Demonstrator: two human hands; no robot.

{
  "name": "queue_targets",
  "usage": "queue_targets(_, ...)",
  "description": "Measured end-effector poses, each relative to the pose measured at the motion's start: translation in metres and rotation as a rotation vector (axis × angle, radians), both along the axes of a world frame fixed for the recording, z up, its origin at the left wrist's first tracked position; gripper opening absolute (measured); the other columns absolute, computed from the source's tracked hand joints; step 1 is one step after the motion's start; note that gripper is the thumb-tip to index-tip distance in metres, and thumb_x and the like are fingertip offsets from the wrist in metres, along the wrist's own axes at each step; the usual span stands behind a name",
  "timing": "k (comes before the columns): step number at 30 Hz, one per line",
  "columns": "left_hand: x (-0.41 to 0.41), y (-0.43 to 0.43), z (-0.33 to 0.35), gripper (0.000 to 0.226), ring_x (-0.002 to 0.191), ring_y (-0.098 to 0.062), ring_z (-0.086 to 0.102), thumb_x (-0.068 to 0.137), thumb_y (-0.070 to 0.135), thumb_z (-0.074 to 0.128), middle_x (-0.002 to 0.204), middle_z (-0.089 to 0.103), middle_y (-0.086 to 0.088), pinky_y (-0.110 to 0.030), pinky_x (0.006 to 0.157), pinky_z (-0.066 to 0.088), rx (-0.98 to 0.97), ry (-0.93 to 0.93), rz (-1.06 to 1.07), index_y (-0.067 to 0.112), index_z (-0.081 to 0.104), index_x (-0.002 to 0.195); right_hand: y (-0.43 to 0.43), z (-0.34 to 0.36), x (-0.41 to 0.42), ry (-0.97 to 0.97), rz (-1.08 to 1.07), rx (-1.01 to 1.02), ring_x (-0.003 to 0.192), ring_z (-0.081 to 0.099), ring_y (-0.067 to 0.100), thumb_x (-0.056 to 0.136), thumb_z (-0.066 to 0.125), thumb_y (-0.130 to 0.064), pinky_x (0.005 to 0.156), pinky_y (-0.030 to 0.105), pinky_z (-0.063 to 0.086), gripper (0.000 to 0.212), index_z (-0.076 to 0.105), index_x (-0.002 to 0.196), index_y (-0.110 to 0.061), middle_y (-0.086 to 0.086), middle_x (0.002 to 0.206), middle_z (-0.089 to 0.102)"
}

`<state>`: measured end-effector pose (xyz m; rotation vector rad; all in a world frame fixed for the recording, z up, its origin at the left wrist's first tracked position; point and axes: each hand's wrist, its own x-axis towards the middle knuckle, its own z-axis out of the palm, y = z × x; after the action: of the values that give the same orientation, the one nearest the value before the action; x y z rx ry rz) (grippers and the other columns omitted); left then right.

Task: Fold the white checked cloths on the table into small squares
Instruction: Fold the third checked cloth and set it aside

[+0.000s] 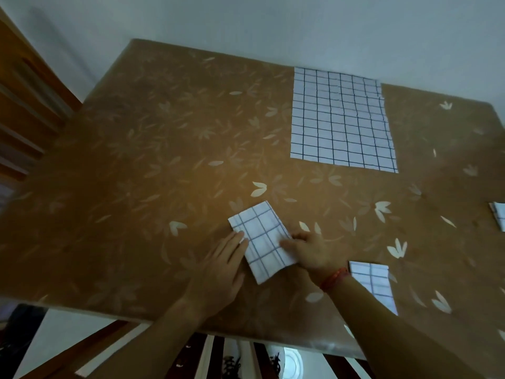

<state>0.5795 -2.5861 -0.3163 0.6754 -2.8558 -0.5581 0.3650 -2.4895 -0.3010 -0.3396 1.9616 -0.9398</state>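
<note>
A small folded white checked cloth [263,239] lies near the front middle of the brown leaf-patterned table [153,165]. My left hand [218,274] rests flat with straight fingers on the cloth's left edge. My right hand [308,251] holds the cloth's right edge, its fingers curled at the fold. A large unfolded checked cloth [341,119] lies spread flat at the far right. Another folded checked cloth [375,283] sits just right of my right forearm. A further folded piece [498,218] shows at the right edge of the view.
A wooden chair back [24,110] stands at the table's left side. The table's front edge [136,318] runs close to me, with dark wooden slats [213,354] below it. A pale wall [273,20] is behind the table.
</note>
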Motion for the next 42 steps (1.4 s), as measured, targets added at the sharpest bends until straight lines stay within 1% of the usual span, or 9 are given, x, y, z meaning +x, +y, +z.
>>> queue_targets(4,-0.001,0.02,-0.009,0.064,0.135,-0.025,0.038,0.082,0.026,0.067,0.143,0.045,-0.013,-0.041,0.11,0.033,0.012,0.037,0.01,0.004,0.045,0.138,0.025,-0.038,0.01,-0.154,-0.051,0.036,0.086,0.073,0.029,0.049,0.087,-0.047,0.081,0.051,0.057,0.046,0.078,0.088,-0.024,0.006,0.09,0.076)
queue_targets(8,0.0,0.031,-0.013,0.05,0.12,-0.026,0.055,0.081,0.023,0.045,0.126,0.061,-0.013,-0.032,0.11,0.027,-0.055,0.04,0.024,0.002,0.062,0.123,0.034,-0.032,0.025,-0.316,-0.136,-0.066,0.091,0.069,0.041,0.053,0.083,-0.029,0.061,0.039,0.055,0.053,0.073,0.104,-0.015,0.018,0.103,0.072)
queue_targets(11,0.004,0.035,-0.019,0.045,0.116,-0.025,0.058,0.082,0.018,0.042,0.12,0.065,-0.012,-0.032,0.109,0.023,-0.03,0.041,0.013,0.003,0.065,0.118,0.045,-0.03,0.027,-0.255,-0.078,-0.053,0.094,0.069,0.035,0.055,0.082,-0.034,0.065,0.041,0.058,0.055,0.071,0.106,-0.015,0.014,0.104,0.073)
queue_targets(15,0.01,0.039,-0.026,0.042,0.112,-0.025,0.061,0.086,0.023,0.045,0.115,0.067,-0.011,-0.031,0.107,0.029,-0.026,0.035,0.001,0.003,0.066,0.116,0.061,-0.013,0.027,0.045,0.022,0.015,0.083,0.069,0.02,0.086,0.068,-0.022,0.077,0.038,0.059,0.006,0.072,0.084,-0.019,0.001,0.085,0.072)
queue_targets(20,0.016,0.044,-0.022,0.043,0.111,-0.021,0.062,0.085,0.026,0.043,0.113,0.069,-0.008,-0.035,0.101,0.038,-0.021,0.02,0.01,0.006,0.067,0.113,0.092,-0.009,0.027,0.759,0.487,-0.035,0.09,0.061,0.014,0.082,0.065,-0.012,0.075,0.025,0.048,0.032,0.064,0.114,-0.017,-0.002,0.104,0.065)
queue_targets(24,0.019,0.047,-0.023,0.038,0.113,-0.02,0.059,0.085,0.022,0.048,0.115,0.068,-0.007,-0.031,0.104,0.036,-0.026,0.049,-0.001,0.006,0.067,0.115,0.089,-0.012,0.037,0.985,0.717,-0.253,0.1,0.061,0.027,0.08,0.056,-0.029,0.082,0.037,0.053,0.039,0.064,0.113,-0.01,0.009,0.115,0.065)
queue_targets(28,0.022,0.049,-0.025,0.04,0.111,-0.021,0.057,0.074,0.01,0.075,0.112,0.068,-0.008,-0.036,0.102,0.038,-0.023,0.091,0.005,0.005,0.066,0.113,0.084,-0.013,0.04,0.916,0.762,-0.213,0.098,0.064,0.028,0.076,0.068,-0.029,0.078,0.04,0.057,0.035,0.066,0.108,-0.012,0.008,0.109,0.07)
queue_targets(34,0.023,0.045,-0.024,0.037,0.105,-0.014,0.054,0.081,0.027,0.056,0.107,0.066,-0.005,-0.03,0.093,0.047,0.126,0.12,0.118,0.007,0.066,0.111,0.08,-0.013,0.04,0.817,0.619,-0.189,0.098,0.064,0.03,0.077,0.074,-0.015,0.079,0.042,0.057,0.03,0.07,0.107,-0.013,0.009,0.105,0.072)
queue_targets(42,0.01,0.038,-0.024,0.036,0.091,-0.008,0.055,0.088,0.041,0.044,0.098,0.066,0.007,-0.028,0.084,0.042,0.246,0.188,0.338,0.017,0.066,0.104,0.068,-0.017,0.036,0.679,0.457,-0.137,0.095,0.064,0.016,0.091,0.063,-0.029,0.075,0.014,0.044,0.02,0.064,0.111,-0.025,-0.003,0.112,0.067)
